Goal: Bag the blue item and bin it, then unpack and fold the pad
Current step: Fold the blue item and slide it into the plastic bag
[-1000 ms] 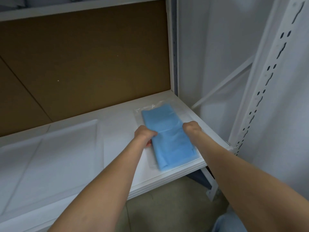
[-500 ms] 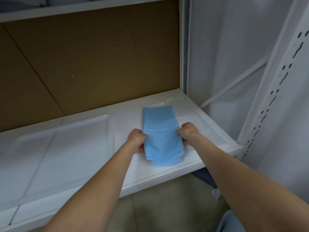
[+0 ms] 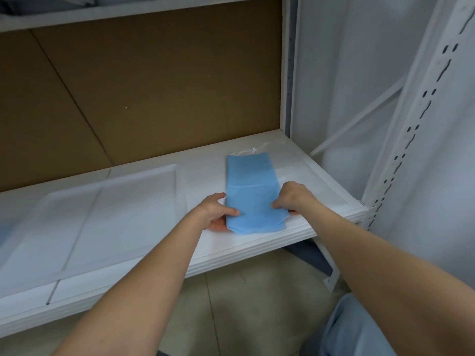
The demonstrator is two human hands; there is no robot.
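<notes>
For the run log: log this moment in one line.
pad: on shelf | left grip: pinches pad's left side | right grip: pinches its right side | bag: at pad's far end

White metal shelf (image 3: 257,249), brown backboard (image 3: 154,93), beige floor (image 3: 244,304).

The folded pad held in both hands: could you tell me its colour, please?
Plain light blue pad, seen in the head view.

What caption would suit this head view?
Left hand and right hand grip the near end of a folded blue pad on a white shelf, clear plastic bag at its far end.
</notes>
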